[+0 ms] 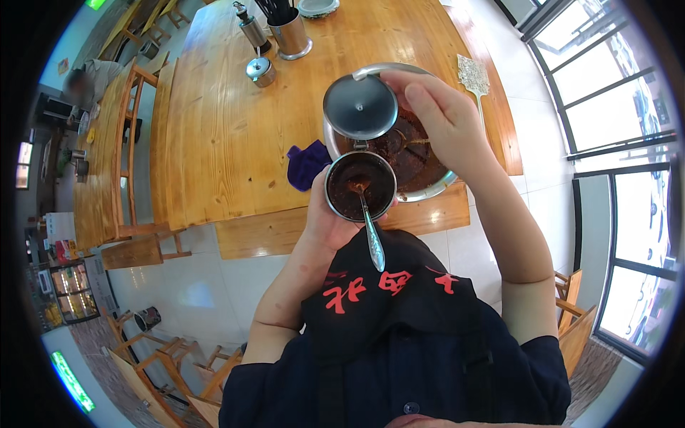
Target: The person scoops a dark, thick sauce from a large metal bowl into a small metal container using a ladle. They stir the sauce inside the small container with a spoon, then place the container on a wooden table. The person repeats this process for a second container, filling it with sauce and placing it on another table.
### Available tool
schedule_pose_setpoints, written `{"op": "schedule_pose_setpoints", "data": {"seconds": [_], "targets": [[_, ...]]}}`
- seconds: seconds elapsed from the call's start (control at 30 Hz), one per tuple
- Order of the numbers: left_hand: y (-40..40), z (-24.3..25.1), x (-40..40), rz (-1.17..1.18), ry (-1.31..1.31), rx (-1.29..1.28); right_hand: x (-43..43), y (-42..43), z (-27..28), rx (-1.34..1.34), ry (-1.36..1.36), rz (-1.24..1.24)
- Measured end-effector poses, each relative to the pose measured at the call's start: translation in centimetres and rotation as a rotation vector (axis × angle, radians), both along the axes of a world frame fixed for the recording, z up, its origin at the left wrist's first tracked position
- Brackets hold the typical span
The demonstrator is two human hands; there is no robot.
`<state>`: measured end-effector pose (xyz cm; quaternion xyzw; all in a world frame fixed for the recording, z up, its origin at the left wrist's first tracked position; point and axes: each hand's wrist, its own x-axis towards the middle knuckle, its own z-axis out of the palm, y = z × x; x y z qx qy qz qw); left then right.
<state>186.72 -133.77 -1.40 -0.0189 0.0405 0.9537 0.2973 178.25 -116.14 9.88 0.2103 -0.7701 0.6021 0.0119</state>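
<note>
My left hand point(326, 219) holds a round metal condiment pot point(338, 206) filled with dark red sauce. A metal spoon point(374, 243) with a patterned handle stands in the sauce, its handle over the rim towards me. The pot's hinged metal lid point(359, 107) is raised, and the fingers of my right hand point(447, 120) are at its far edge. Behind and below the pot, a large metal basin point(428, 192) of dark red sauce sits at the table corner, partly hidden by lid and hand. A utensil seems to lie in that sauce. A purple cloth point(307, 166) lies left of the basin.
The wooden table point(230, 160) bears a small lidded metal pot point(260, 71), a metal holder point(291, 37) of dark chopsticks, a dispenser bottle point(251, 29), a dish point(318, 6) and a lacy fly swatter point(473, 75). Wooden benches point(262, 235) flank it. A person point(96, 80) sits far left.
</note>
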Motion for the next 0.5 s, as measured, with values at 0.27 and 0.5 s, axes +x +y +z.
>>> {"op": "schedule_pose_setpoints", "data": {"seconds": [0.27,0.5], "targets": [[0.3,2.1,-0.1,0.069,-0.108,-0.235,4.2,0.0,1.3,0.353,0.569,0.078],[0.5,1.9,-0.5,0.021,-0.052,-0.179,3.8,0.0,1.1,0.388,0.587,0.020]]}}
